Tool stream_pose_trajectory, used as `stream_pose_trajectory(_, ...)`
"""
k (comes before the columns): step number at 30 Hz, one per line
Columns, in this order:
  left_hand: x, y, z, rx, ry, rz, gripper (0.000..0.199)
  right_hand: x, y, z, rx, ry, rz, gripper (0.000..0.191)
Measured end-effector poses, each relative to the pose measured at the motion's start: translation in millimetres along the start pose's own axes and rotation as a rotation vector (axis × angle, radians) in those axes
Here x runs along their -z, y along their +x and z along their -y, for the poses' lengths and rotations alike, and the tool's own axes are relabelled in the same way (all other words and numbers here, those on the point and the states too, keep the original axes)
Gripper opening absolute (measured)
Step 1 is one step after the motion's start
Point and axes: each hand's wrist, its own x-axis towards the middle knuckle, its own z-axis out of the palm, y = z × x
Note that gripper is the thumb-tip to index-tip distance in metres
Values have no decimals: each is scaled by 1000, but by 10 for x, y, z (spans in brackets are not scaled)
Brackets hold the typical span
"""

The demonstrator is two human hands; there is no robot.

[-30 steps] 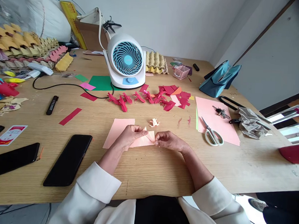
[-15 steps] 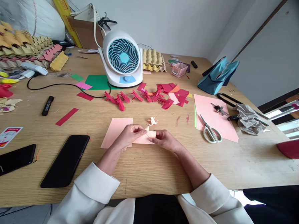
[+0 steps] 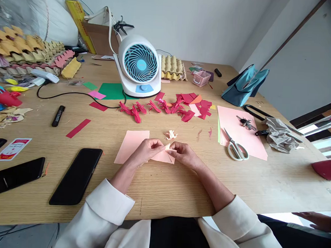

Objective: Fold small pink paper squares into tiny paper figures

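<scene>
Between my two hands is a small piece of folded pale pink paper. My left hand pinches its upper left part between thumb and fingers. On the other side, my right hand grips the top right edge, thumb tip close to the left thumb. The fingers partly hide the folds. A flat sheet of pink paper lies under and beside my left hand. Just beyond my fingers rests a little pale folded paper figure. Farther back is a row of red folded paper figures.
A white fan stands at the back. Scissors and keys lie on pink sheets at right. Phones, a black marker and a red strip are at left. Another person's hand shows at lower right.
My right hand has moved in closer to the left, and the upper edge of the paper is now bent between the fingers. The view has shifted slightly. Another person's hand has appeared at lower right.
</scene>
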Motion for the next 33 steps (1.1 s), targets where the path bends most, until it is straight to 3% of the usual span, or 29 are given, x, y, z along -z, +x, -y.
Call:
stream_pose_trajectory(6,-36,4,7,-11,45,54,33,-1,8,-42,-20,4,-7,43)
stream_pose_trajectory(11,-29,9,-10,24,-82,-28,38,-21,23,-39,-36,121,-109,43)
stream_pose_trajectory(21,-66,13,-59,230,-438,-149,49,-105,58,-86,-9,321,-282,45)
stream_pose_trajectory(27,-97,24,77,-7,-79,-222,30,-160,48,-91,26,337,-290,38)
stream_pose_trajectory(33,-85,23,125,-37,45,-297,30,-149,43,-74,28,221,-260,41)
